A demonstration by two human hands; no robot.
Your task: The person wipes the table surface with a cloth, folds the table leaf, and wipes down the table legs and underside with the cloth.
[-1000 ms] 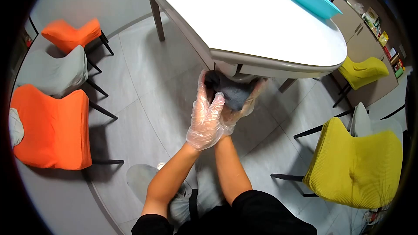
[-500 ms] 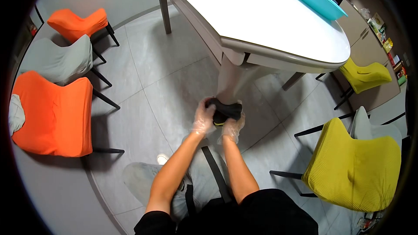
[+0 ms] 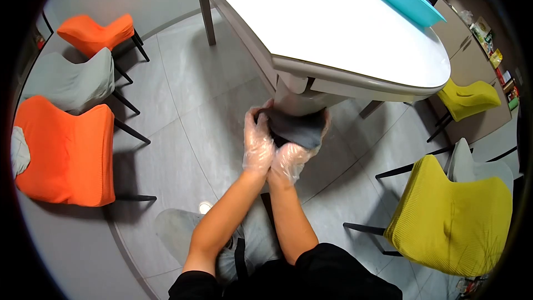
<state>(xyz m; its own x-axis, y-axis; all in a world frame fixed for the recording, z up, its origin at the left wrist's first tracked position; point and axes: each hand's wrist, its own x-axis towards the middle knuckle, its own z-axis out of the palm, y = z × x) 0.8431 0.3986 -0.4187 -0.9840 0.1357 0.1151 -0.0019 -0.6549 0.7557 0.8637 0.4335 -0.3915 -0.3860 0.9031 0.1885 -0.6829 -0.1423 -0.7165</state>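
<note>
1. Currently, our left hand (image 3: 258,143) and right hand (image 3: 300,155) grasp the dark cloth (image 3: 297,128) at the near table leg (image 3: 300,101).
2. We judge this handling underway, but cannot tell what is finished or left.

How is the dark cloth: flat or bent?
Bent: the cloth curves between left hand and right hand at the table leg. Any inner folding is hidden.

Worn on the left hand (image 3: 257,143) and the right hand (image 3: 297,156) are loose, crinkled gloves (image 3: 255,160) of thin, transparent plastic, glossy along their folds. Above are the short sleeves (image 3: 336,269) of a plain black fabric top (image 3: 266,288). Below are faded, pale grey trousers (image 3: 177,232), overlain by a narrow black strap (image 3: 240,256). One white shoe (image 3: 205,207) is partly visible.
</note>
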